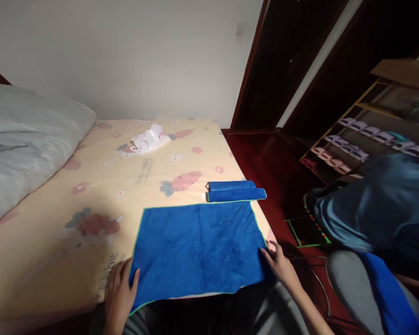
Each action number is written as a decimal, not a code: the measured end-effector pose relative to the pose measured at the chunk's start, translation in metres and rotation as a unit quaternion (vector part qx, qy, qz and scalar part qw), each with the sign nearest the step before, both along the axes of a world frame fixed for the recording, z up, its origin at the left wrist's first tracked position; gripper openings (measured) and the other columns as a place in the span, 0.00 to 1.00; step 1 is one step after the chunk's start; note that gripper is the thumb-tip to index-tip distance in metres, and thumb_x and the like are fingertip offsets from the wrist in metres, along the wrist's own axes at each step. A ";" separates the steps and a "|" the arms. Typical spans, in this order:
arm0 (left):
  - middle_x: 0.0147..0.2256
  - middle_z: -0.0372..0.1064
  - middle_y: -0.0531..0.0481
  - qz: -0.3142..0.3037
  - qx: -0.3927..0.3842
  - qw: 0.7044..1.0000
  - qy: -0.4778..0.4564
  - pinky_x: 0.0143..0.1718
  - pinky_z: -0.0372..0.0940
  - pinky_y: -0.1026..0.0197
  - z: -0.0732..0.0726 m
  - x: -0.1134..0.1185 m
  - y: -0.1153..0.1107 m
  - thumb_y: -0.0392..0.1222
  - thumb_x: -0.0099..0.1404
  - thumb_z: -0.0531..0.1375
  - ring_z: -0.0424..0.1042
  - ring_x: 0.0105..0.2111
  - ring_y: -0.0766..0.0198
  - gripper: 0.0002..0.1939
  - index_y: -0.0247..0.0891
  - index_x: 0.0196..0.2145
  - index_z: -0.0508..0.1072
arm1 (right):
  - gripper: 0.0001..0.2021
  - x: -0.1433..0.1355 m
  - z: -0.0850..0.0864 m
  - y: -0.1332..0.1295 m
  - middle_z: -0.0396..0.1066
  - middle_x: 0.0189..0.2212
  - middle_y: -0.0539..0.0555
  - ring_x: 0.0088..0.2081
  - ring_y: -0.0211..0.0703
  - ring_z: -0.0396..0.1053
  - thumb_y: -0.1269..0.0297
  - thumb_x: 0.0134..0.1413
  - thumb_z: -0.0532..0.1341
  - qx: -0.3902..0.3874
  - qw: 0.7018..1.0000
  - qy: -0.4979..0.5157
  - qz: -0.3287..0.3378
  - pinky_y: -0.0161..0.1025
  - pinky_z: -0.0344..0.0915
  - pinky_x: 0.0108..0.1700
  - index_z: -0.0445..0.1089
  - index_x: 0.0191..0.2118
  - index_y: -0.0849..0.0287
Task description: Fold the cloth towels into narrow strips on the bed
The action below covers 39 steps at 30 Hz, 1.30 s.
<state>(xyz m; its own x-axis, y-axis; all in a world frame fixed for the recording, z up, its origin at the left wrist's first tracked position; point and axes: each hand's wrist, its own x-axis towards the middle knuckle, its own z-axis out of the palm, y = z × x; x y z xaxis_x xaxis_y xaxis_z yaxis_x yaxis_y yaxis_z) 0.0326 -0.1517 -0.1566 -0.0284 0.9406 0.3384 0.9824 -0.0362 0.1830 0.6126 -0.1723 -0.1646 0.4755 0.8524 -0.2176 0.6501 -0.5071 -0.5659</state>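
A blue towel (199, 251) with green edging lies spread at the near right edge of the bed, a crease down its middle. Its near edge hangs slightly over the side. My left hand (120, 291) rests at the towel's left edge, thumb on the cloth and fingers spread on the sheet. At the right edge, my right hand (281, 266) has its thumb and fingers closed around the border; the fingertips are partly hidden. Just beyond the far edge are two blue cloth rolls (233, 190), side by side.
The bed's patterned sheet (97, 186) surrounds the towel. A crumpled white plastic bag (150, 138) lies farther back, and a grey quilt (28, 139) at left. On the right stand a shoe rack (356, 104), a stool or chair with blue cloth (384, 284), and dark blue fabric (377, 204).
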 end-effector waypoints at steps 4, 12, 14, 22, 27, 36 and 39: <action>0.47 0.71 0.38 0.071 -0.048 0.995 0.045 0.46 0.66 0.50 -0.004 -0.020 -0.073 0.52 0.71 0.47 0.72 0.44 0.47 0.24 0.36 0.57 0.67 | 0.35 -0.013 -0.014 -0.063 0.77 0.40 0.60 0.41 0.57 0.77 0.37 0.54 0.54 -0.008 0.998 0.057 0.019 0.45 0.70 0.42 0.55 0.61 0.53; 0.43 0.77 0.47 0.084 -0.143 0.983 0.077 0.39 0.65 0.55 0.006 -0.014 -0.072 0.42 0.69 0.48 0.74 0.42 0.52 0.20 0.43 0.56 0.67 | 0.34 -0.006 -0.002 -0.065 0.74 0.41 0.60 0.41 0.53 0.76 0.38 0.49 0.57 0.135 0.979 0.147 -0.051 0.44 0.71 0.41 0.61 0.55 0.56; 0.38 0.77 0.48 0.051 -0.141 0.986 0.075 0.40 0.64 0.55 0.007 -0.008 -0.071 0.40 0.68 0.49 0.75 0.41 0.54 0.21 0.44 0.57 0.67 | 0.31 0.003 0.004 -0.071 0.75 0.41 0.59 0.40 0.53 0.76 0.40 0.47 0.59 0.149 0.974 0.168 -0.042 0.44 0.72 0.40 0.64 0.52 0.54; 0.42 0.76 0.42 0.080 -0.079 0.989 0.100 0.38 0.65 0.53 0.014 0.003 -0.072 0.42 0.69 0.46 0.74 0.40 0.50 0.21 0.39 0.56 0.68 | 0.20 0.010 -0.006 -0.092 0.77 0.34 0.55 0.39 0.56 0.77 0.46 0.41 0.59 0.161 0.969 0.180 -0.054 0.49 0.72 0.41 0.67 0.42 0.48; 0.37 0.74 0.44 -0.050 -0.019 0.998 -0.014 0.43 0.66 0.53 0.023 0.079 -0.065 0.41 0.70 0.48 0.73 0.39 0.52 0.18 0.41 0.49 0.73 | 0.20 0.015 -0.012 -0.092 0.77 0.32 0.56 0.36 0.54 0.77 0.44 0.49 0.56 0.166 0.978 0.124 -0.013 0.47 0.72 0.41 0.69 0.42 0.50; 0.43 0.70 0.44 -0.424 -0.125 0.894 -0.072 0.46 0.63 0.50 0.020 0.392 -0.062 0.46 0.65 0.59 0.67 0.44 0.52 0.19 0.47 0.53 0.71 | 0.17 0.034 -0.003 -0.092 0.79 0.38 0.57 0.42 0.59 0.77 0.44 0.48 0.58 0.144 0.985 0.093 0.003 0.51 0.73 0.46 0.75 0.37 0.48; 0.38 0.72 0.41 -0.469 -0.126 0.874 0.014 0.40 0.63 0.50 0.009 0.460 -0.046 0.47 0.60 0.63 0.68 0.40 0.51 0.14 0.44 0.43 0.78 | 0.18 0.038 0.017 -0.049 0.79 0.39 0.58 0.42 0.57 0.77 0.46 0.51 0.55 0.165 0.984 0.059 -0.012 0.50 0.72 0.47 0.74 0.37 0.51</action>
